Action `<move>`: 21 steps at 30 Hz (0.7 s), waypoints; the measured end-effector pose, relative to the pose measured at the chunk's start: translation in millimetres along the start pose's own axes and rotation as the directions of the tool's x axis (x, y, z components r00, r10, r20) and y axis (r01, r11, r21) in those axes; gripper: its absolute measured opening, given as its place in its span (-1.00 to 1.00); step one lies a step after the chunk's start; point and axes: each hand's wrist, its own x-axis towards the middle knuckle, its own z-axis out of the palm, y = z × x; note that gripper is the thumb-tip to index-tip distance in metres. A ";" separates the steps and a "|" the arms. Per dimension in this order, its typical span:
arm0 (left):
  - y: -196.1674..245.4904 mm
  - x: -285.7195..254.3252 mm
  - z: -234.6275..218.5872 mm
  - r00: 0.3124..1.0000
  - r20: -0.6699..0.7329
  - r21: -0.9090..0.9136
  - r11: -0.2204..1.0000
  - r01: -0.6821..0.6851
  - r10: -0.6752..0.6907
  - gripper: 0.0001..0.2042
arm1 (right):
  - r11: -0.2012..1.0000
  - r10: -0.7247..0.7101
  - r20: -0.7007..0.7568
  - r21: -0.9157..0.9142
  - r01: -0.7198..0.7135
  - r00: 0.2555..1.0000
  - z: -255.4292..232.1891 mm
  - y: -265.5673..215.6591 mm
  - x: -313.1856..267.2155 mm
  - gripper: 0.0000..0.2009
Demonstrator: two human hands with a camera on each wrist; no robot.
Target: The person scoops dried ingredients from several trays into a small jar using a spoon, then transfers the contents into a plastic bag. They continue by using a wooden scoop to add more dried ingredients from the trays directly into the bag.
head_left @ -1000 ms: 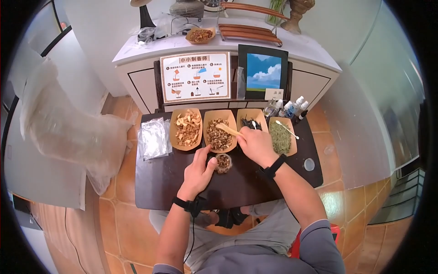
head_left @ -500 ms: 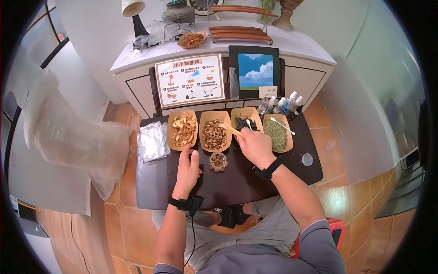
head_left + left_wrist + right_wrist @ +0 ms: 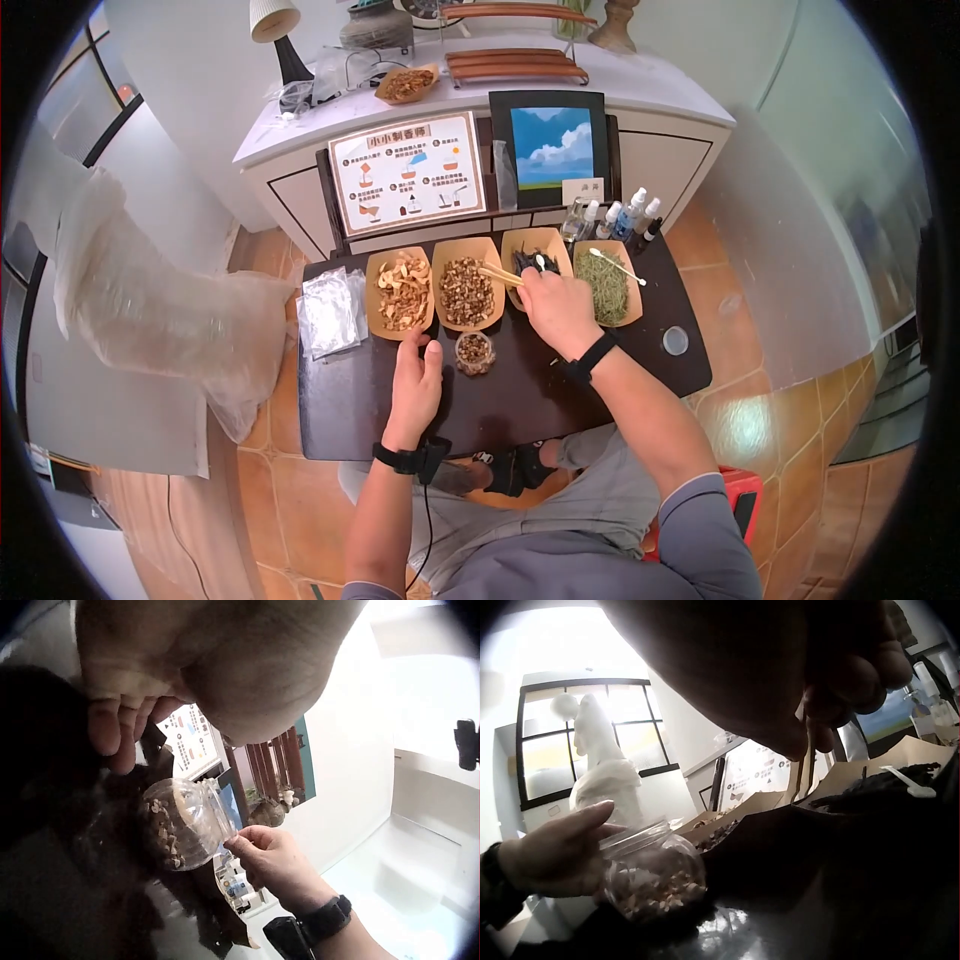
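- Dark table (image 3: 530, 395), mid-frame: paper trays (image 3: 465, 247) stand in a row, likely for easy reach.
- I see the right hand (image 3: 560, 310) pinching tongs (image 3: 500, 273); left hand (image 3: 415, 385) loose, holding nothing.

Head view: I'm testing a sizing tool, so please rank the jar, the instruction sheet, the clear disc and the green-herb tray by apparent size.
Largest to smallest:
1. Instruction sheet
2. Green-herb tray
3. Jar
4. Clear disc
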 end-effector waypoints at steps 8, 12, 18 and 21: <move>28.6 -11.4 -2.9 1.000 0.021 -0.063 0.998 0.003 -0.001 -0.38 | 1.000 0.015 0.015 0.026 -0.016 1.000 -2.3 -1.2 -0.4 -0.78; 50.9 -18.9 -5.3 0.992 0.118 0.022 0.999 -0.043 0.040 -0.09 | 0.988 0.089 0.034 0.125 -0.092 0.995 -15.4 -7.1 -10.4 -0.72; 54.6 -12.9 -0.1 0.957 0.182 0.344 0.898 -0.276 0.225 0.13 | 0.986 0.132 0.078 0.095 -0.139 0.988 -32.6 -13.5 -14.7 -0.67; 64.8 -9.9 -1.6 0.966 0.226 0.370 0.907 -0.203 0.124 0.18 | 0.989 0.126 0.077 0.064 -0.131 0.989 -32.0 -16.6 -12.8 -0.67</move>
